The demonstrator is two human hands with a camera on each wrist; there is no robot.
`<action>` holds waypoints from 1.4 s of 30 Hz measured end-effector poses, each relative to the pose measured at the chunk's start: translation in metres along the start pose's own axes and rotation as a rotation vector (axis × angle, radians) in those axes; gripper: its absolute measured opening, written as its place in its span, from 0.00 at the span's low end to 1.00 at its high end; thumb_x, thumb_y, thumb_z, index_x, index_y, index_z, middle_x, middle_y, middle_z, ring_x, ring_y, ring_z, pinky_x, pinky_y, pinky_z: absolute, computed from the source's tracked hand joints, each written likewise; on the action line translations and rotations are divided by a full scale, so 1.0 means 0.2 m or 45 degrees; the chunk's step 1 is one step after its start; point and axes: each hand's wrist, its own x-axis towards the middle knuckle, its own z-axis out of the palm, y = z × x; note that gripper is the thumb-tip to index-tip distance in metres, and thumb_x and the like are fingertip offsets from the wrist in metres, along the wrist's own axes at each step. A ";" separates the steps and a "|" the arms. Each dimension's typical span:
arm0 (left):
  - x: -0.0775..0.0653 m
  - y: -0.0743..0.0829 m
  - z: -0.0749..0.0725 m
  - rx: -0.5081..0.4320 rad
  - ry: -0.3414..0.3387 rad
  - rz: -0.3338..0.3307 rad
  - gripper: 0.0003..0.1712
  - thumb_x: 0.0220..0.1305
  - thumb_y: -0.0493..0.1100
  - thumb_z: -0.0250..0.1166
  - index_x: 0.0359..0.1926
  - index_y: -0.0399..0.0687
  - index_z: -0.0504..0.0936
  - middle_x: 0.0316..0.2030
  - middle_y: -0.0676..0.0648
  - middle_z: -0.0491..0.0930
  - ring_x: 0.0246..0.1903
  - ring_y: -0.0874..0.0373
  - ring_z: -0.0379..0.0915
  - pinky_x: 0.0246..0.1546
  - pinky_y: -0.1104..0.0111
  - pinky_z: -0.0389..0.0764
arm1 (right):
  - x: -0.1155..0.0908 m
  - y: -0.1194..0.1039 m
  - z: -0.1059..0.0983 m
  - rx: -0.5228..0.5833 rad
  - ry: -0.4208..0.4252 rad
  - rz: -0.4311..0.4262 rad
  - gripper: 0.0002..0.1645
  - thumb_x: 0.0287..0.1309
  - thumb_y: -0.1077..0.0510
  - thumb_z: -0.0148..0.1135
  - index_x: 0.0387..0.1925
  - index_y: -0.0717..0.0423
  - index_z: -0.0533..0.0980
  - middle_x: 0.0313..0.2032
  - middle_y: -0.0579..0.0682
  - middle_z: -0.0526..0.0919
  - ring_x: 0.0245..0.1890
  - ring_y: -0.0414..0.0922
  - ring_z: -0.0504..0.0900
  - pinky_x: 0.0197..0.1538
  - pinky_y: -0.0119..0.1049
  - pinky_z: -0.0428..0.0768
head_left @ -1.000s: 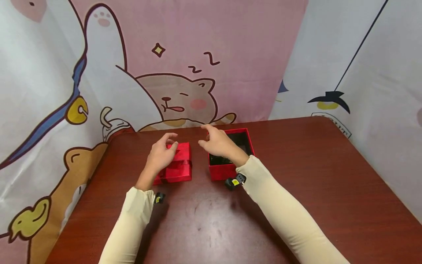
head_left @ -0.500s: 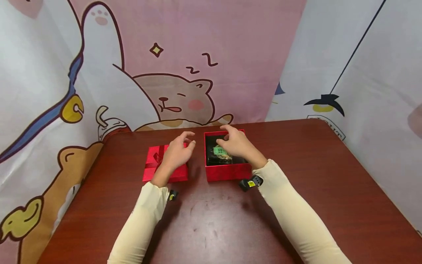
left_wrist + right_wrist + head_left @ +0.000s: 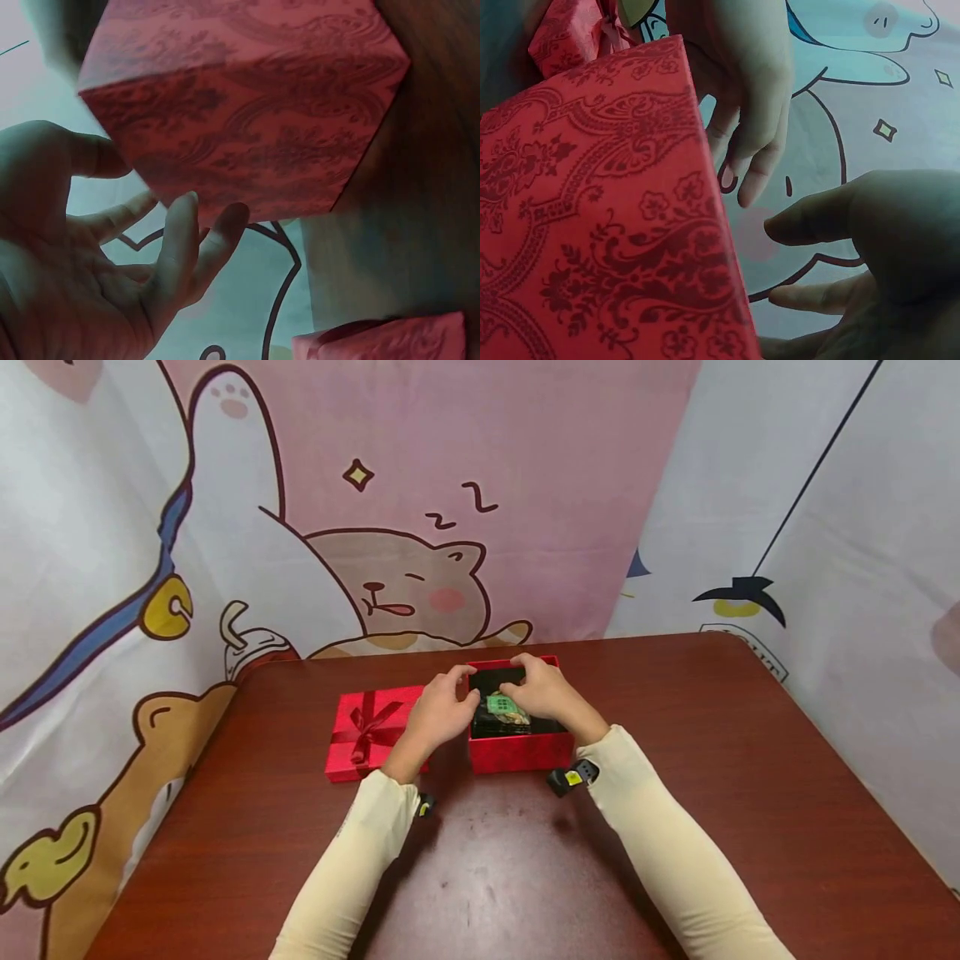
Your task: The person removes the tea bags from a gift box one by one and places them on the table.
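A red patterned gift box (image 3: 521,752) stands lidless on the table. Inside lies a stack of dark glossy packets (image 3: 501,723), the top one with a green label. My left hand (image 3: 441,710) is at the box's left wall, thumb and fingers spread apart, fingertips close to the rim. Over the box's right half hovers my right hand (image 3: 546,692), its thumb near the packets and its fingers bent loosely, holding nothing. The left wrist view has the left hand (image 3: 105,247) beside the box wall (image 3: 247,142). In the right wrist view the right hand (image 3: 885,255) faces the left across the box edge.
The red lid (image 3: 375,727) with a dark red ribbon bow lies left of the box, partly behind the left forearm. Both rest on a brown wooden table (image 3: 675,710). A cartoon-printed cloth (image 3: 570,485) hangs behind and at the sides.
My left hand has moved right, from over the lid to the box's left side. My right hand has shifted right, uncovering the packets and green label. The lid's bow now shows.
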 end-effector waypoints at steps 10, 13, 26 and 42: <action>0.00 -0.01 0.08 0.087 0.068 -0.021 0.25 0.64 0.45 0.57 0.63 0.57 0.75 0.41 0.47 0.78 0.45 0.48 0.77 0.44 0.52 0.77 | 0.05 0.07 0.06 -0.072 -0.121 0.081 0.36 0.65 0.50 0.54 0.69 0.66 0.62 0.66 0.64 0.69 0.66 0.60 0.68 0.65 0.53 0.67; 0.00 0.00 0.09 0.083 0.076 -0.023 0.25 0.64 0.44 0.57 0.63 0.56 0.75 0.40 0.47 0.78 0.45 0.49 0.77 0.45 0.52 0.77 | 0.06 0.08 0.07 -0.084 -0.140 0.103 0.37 0.65 0.50 0.54 0.69 0.68 0.62 0.66 0.65 0.69 0.66 0.60 0.68 0.66 0.53 0.67; 0.00 -0.01 0.09 0.080 0.091 -0.006 0.25 0.64 0.43 0.58 0.63 0.54 0.75 0.45 0.46 0.79 0.49 0.47 0.77 0.49 0.51 0.76 | 0.06 0.09 0.09 -0.072 -0.149 0.106 0.40 0.65 0.50 0.56 0.69 0.71 0.59 0.65 0.68 0.69 0.66 0.62 0.68 0.66 0.53 0.67; 0.00 -0.01 0.09 0.079 0.101 -0.011 0.25 0.65 0.44 0.56 0.64 0.53 0.75 0.48 0.46 0.80 0.50 0.45 0.77 0.47 0.49 0.77 | 0.06 0.08 0.10 -0.014 -0.077 0.083 0.39 0.63 0.51 0.59 0.68 0.69 0.61 0.60 0.66 0.74 0.61 0.60 0.73 0.63 0.52 0.70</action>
